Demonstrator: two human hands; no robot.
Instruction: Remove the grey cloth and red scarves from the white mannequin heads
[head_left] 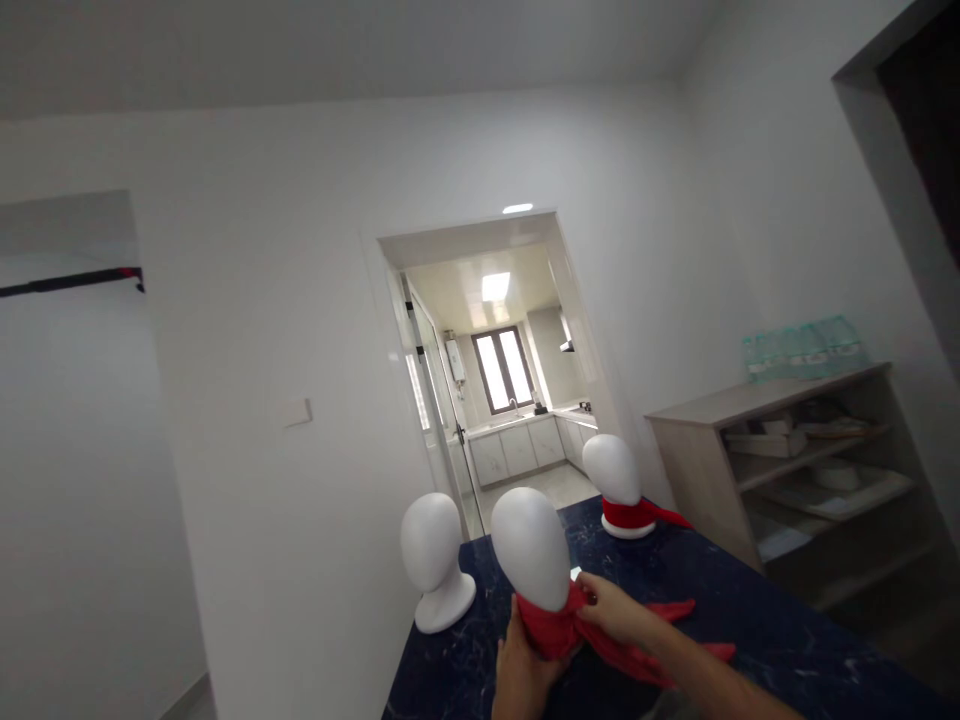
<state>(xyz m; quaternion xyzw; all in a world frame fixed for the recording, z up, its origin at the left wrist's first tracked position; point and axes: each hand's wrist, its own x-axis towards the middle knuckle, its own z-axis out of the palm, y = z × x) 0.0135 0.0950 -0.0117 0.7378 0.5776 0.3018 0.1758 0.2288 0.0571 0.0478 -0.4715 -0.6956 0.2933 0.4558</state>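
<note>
Head cam, one view. Both hands were at the neck of the nearest mannequin head [531, 548], white, faceless, standing tilted in frame on the dark marbled table [757, 600]. A red scarf [555, 628] was wrapped round its neck, tails trailing off to the right across the tabletop.

Left hand [517, 665] — below the neck, fingers curled up into the red cloth from underneath, gripping it. Right hand [611, 608] — just right of the neck, fingers closed, pinching the scarf at approx. the knot; forearm ran off the bottom-right edge.

Nearby: second mannequin head [433, 560] to the left, bare, close to the table's far-left corner. Third mannequin head [616, 480] further back w/ its own red scarf [637, 515] already round the neck. Wooden shelf unit [757, 440] stood at right against the wall, items on shelves too blurred to ID. Doorway [495, 380] behind the table opened onto a lit kitchen.
</note>
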